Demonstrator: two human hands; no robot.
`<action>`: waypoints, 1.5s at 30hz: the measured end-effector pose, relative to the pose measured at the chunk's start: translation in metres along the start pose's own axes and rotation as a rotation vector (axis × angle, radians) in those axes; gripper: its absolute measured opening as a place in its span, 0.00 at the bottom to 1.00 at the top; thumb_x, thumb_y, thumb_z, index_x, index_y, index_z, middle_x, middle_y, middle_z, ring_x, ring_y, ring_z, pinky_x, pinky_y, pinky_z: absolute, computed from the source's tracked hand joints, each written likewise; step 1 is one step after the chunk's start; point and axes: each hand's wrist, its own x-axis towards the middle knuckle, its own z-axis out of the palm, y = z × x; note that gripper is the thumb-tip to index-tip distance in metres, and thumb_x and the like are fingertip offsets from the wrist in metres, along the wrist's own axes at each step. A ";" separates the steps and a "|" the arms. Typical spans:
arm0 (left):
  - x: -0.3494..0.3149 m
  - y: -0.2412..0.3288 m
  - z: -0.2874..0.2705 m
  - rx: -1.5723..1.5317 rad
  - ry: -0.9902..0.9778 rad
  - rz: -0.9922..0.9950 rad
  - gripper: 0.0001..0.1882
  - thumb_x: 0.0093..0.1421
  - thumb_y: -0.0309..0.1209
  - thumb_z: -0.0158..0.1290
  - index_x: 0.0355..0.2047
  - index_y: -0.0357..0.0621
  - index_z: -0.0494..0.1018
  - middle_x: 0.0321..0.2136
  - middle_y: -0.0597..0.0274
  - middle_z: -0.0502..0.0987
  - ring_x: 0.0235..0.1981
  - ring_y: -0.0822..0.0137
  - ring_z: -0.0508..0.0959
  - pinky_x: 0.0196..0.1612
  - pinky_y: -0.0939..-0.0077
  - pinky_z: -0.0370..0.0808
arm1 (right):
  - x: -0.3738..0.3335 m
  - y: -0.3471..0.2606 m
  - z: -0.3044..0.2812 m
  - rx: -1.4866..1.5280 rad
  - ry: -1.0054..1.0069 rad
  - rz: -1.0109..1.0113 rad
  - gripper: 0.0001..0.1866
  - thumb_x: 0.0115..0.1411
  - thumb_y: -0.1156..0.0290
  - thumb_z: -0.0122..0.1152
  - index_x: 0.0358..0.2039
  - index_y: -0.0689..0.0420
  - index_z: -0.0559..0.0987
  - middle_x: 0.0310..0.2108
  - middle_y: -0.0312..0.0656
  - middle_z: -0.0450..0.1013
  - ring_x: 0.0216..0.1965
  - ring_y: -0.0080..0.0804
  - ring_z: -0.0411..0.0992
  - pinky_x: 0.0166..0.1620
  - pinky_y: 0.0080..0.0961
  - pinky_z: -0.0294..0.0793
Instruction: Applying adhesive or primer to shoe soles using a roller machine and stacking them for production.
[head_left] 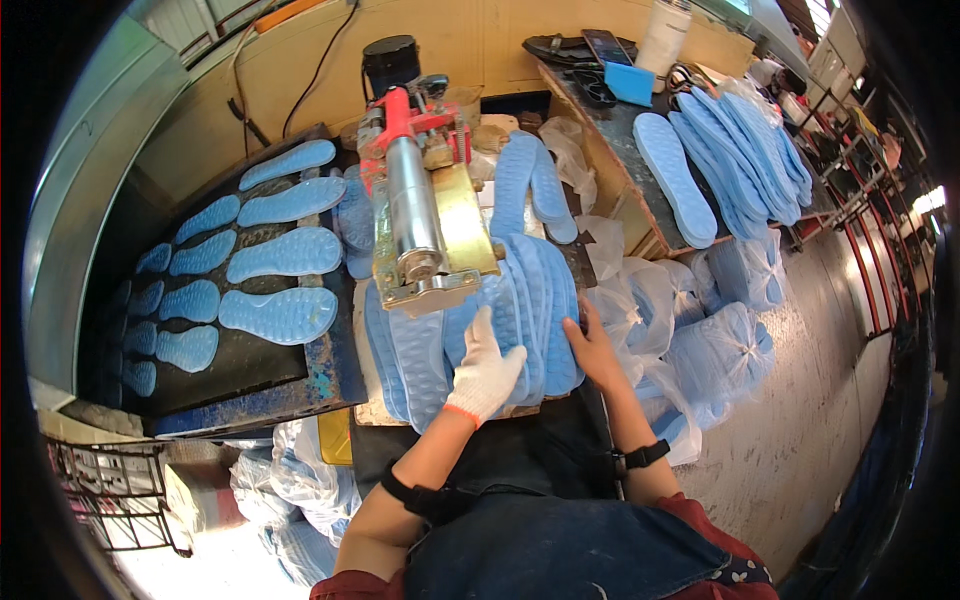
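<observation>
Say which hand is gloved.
The left hand: it wears a white glove with an orange cuff. The right hand, at the right edge of the piled blue soles, is bare.

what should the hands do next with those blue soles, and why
Probably press the gloved left hand and bare right hand gently toward each other to square the blue soles: they overlap unevenly, with the right hand at their right edge.
</observation>
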 end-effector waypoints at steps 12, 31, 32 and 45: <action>-0.071 -0.004 -0.026 0.446 -0.140 0.440 0.26 0.51 0.38 0.59 0.50 0.46 0.67 0.44 0.56 0.71 0.42 0.49 0.75 0.42 0.59 0.74 | -0.019 -0.003 -0.020 0.111 0.077 0.122 0.27 0.64 0.61 0.52 0.59 0.62 0.63 0.48 0.53 0.70 0.49 0.40 0.70 0.53 0.31 0.67; -0.026 -0.006 -0.002 0.550 -0.082 0.436 0.46 0.37 0.34 0.70 0.55 0.46 0.57 0.49 0.51 0.64 0.43 0.46 0.74 0.42 0.57 0.74 | -0.021 0.019 -0.015 0.177 -0.090 0.103 0.28 0.63 0.61 0.52 0.58 0.62 0.62 0.52 0.59 0.67 0.55 0.46 0.66 0.57 0.34 0.64; -0.026 -0.007 -0.005 0.521 -0.117 0.342 0.45 0.38 0.35 0.69 0.55 0.46 0.57 0.50 0.50 0.64 0.43 0.46 0.75 0.43 0.57 0.74 | -0.021 0.018 -0.015 0.179 -0.090 0.098 0.28 0.63 0.61 0.52 0.58 0.62 0.62 0.52 0.59 0.67 0.55 0.46 0.66 0.57 0.34 0.64; -0.015 0.002 0.013 0.387 0.058 0.056 0.40 0.43 0.50 0.65 0.50 0.45 0.58 0.50 0.50 0.65 0.37 0.42 0.77 0.39 0.52 0.75 | -0.022 0.020 -0.008 0.180 -0.074 0.063 0.28 0.63 0.62 0.53 0.59 0.63 0.61 0.53 0.59 0.66 0.55 0.45 0.65 0.57 0.33 0.63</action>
